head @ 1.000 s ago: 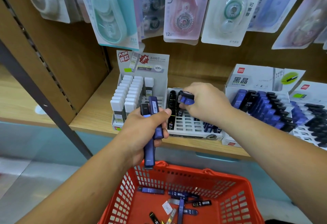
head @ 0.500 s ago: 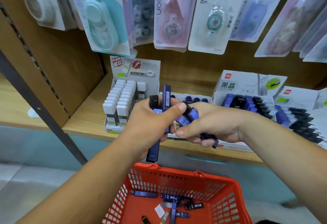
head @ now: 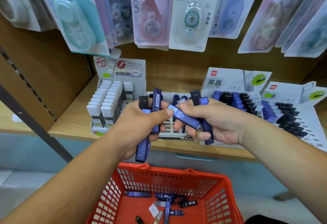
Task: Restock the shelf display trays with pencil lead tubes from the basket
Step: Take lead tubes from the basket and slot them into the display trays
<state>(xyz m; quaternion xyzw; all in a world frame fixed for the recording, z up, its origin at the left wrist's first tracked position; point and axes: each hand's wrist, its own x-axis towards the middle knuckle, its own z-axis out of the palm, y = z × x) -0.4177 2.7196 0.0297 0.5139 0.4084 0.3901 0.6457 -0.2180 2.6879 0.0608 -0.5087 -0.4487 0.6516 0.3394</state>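
Both hands meet above the red basket (head: 169, 171), in front of the shelf (head: 70, 124).

The left hand (head: 139, 126) is clenched round a bundle of blue and black pencil lead tubes (head: 156, 103). They stand upright in the fist, and one long tube pokes out below. The right hand (head: 221, 123) likewise grasps a few tubes, caps up.

Between them a blue tube marked 0.5 (head: 184, 117) lies slantwise. The right thumb pins it and the left thumb touches its upper end. Which hand bears it, I cannot tell; it reads as a handover or a sort.

Likely reason for the grip: the left hand serves as holding stock and the right as placing hand, so tubes can go in one by one without a reach down to the basket each time.

The middle tray (head: 169, 128), white and slotted, sits just behind the hands and is largely hidden; the slots in view look bare. The right tray (head: 235, 100) holds blue and black rows. Loose tubes (head: 166, 204) lie on the basket floor, so the restock looks partway done.
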